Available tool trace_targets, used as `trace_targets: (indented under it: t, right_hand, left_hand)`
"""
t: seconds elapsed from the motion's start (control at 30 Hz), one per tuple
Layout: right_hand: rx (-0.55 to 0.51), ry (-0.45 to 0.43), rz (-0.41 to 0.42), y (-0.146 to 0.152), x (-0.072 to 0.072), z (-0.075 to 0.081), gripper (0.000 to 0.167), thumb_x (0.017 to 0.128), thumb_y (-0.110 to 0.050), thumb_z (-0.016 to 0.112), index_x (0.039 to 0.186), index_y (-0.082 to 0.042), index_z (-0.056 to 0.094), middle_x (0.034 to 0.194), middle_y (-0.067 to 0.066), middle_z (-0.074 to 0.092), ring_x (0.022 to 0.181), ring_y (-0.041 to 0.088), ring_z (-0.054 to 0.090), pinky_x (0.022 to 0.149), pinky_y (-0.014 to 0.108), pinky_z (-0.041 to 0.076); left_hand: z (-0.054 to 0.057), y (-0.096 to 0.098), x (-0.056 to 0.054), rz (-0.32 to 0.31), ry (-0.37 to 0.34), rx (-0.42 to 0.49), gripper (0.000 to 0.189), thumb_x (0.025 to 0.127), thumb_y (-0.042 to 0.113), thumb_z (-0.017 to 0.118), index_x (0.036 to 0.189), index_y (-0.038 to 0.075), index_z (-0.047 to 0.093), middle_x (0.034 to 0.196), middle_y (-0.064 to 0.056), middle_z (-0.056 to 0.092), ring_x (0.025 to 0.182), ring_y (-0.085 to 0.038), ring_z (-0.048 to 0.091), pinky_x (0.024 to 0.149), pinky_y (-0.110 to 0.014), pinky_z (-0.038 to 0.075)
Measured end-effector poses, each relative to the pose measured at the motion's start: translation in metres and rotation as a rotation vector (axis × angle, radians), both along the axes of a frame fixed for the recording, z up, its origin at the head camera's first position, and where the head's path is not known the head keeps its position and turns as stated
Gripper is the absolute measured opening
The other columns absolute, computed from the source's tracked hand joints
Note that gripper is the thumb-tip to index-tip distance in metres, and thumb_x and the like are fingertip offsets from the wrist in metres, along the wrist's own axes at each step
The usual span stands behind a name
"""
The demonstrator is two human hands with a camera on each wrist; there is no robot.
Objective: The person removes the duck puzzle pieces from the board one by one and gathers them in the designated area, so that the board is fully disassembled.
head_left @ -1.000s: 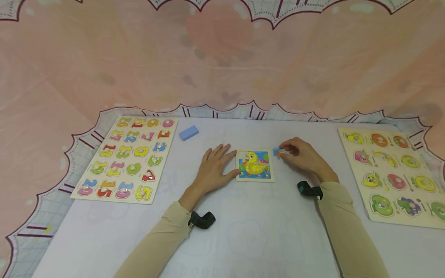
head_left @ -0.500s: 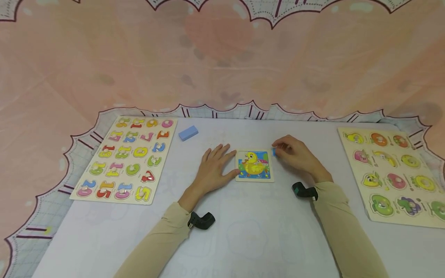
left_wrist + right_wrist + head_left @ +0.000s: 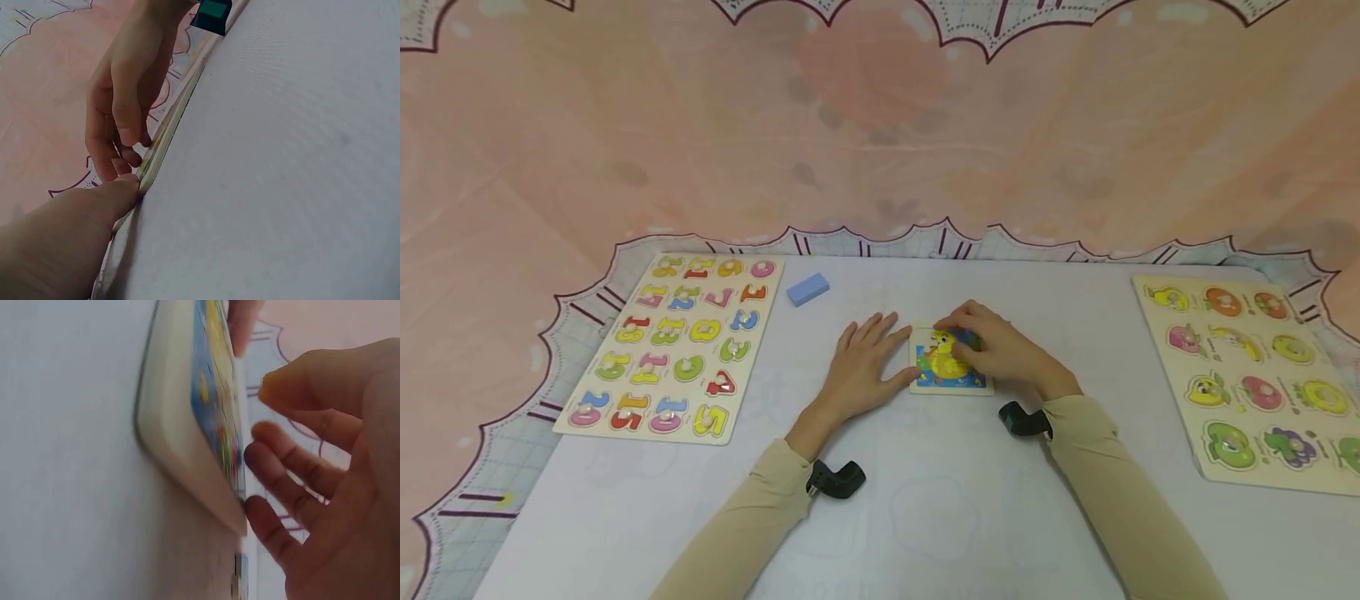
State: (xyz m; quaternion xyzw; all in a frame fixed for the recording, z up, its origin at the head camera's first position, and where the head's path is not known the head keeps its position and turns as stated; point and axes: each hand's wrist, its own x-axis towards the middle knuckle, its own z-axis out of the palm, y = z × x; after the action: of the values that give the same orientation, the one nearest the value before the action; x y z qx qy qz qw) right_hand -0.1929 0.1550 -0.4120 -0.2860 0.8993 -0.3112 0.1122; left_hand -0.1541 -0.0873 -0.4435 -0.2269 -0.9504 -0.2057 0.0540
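The small square duck jigsaw puzzle (image 3: pixel 953 382) lies in its pale wooden frame at mid-table. My left hand (image 3: pixel 868 367) rests flat with fingers spread at its left side. In the left wrist view its thumb (image 3: pixel 122 190) touches the frame's edge. My right hand (image 3: pixel 1000 337) is over the puzzle's right part and hides its upper right area. Seen in the right wrist view, the right hand's thumb (image 3: pixel 284 390) and loosely bent fingers are apart, with nothing visible between them. A small blue piece (image 3: pixel 242 565) lies just past the frame's right corner, hidden in the head view.
A number puzzle board (image 3: pixel 662 350) is at the left and a fruit puzzle board (image 3: pixel 1255 375) at the right. A blue rectangular block (image 3: pixel 808 289) lies behind the left hand. Patterned pink cloth (image 3: pixel 880 150) hangs at the back of the white table (image 3: pixel 925 500).
My right hand has moved left, from holding a small blue piece beside the frame to reaching over the duck puzzle without it. The left hand has stayed at the frame's left edge.
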Motion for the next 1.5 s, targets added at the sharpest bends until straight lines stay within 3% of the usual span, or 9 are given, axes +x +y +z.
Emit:
trace_targets:
  t: [0.27, 0.8, 1.03, 1.13, 1.5]
  right_hand:
    - [0.062, 0.12, 0.041, -0.0092, -0.0006, -0.0033, 0.04, 0.086, -0.012, 0.058, 0.124, -0.02, 0.062, 0.12, 0.011, 0.048, 0.108, 0.027, 0.044, 0.092, 0.048, 0.036]
    - [0.035, 0.014, -0.012, -0.0115, 0.0011, -0.004, 0.036, 0.086, -0.01, 0.059, 0.119, -0.024, 0.057, 0.125, 0.009, 0.044, 0.118, 0.029, 0.039, 0.097, 0.05, 0.032]
    - [-0.049, -0.085, -0.003, -0.011, 0.0012, -0.0001, 0.049, 0.089, -0.01, 0.061, 0.135, -0.017, 0.044, 0.134, 0.01, 0.048, 0.123, 0.028, 0.044, 0.108, 0.055, 0.032]
    - [-0.098, -0.113, -0.007, -0.0098, 0.0, -0.0014, 0.045, 0.091, -0.012, 0.059, 0.133, -0.012, 0.044, 0.135, 0.009, 0.051, 0.122, 0.027, 0.048, 0.11, 0.051, 0.033]
    - [-0.146, -0.066, -0.085, -0.0091, -0.003, -0.0031, 0.021, 0.096, -0.011, 0.052, 0.116, -0.011, 0.053, 0.113, 0.007, 0.061, 0.099, 0.023, 0.057, 0.091, 0.039, 0.049]
  left_hand:
    - [0.0005, -0.0002, 0.0, 0.0, 0.005, -0.009, 0.062, 0.088, 0.053, 0.056, 0.14, 0.02, 0.047, 0.152, -0.006, 0.036, 0.144, -0.027, 0.026, 0.116, -0.054, 0.017]
    - [-0.001, 0.001, -0.0002, -0.01, 0.018, 0.003, 0.062, 0.087, 0.053, 0.057, 0.139, 0.019, 0.048, 0.151, -0.007, 0.038, 0.143, -0.028, 0.027, 0.116, -0.054, 0.017]
    - [-0.0008, -0.0006, -0.0002, -0.005, 0.015, -0.003, 0.062, 0.087, 0.052, 0.058, 0.14, 0.019, 0.048, 0.152, -0.006, 0.037, 0.144, -0.027, 0.027, 0.116, -0.053, 0.017]
    - [-0.0003, -0.0006, -0.0002, -0.007, 0.012, 0.001, 0.062, 0.088, 0.052, 0.058, 0.14, 0.019, 0.048, 0.152, -0.006, 0.037, 0.143, -0.027, 0.027, 0.116, -0.053, 0.017]
    - [-0.0022, -0.0007, -0.0008, -0.003, 0.015, -0.002, 0.063, 0.087, 0.053, 0.057, 0.14, 0.02, 0.047, 0.152, -0.006, 0.036, 0.144, -0.026, 0.026, 0.116, -0.052, 0.016]
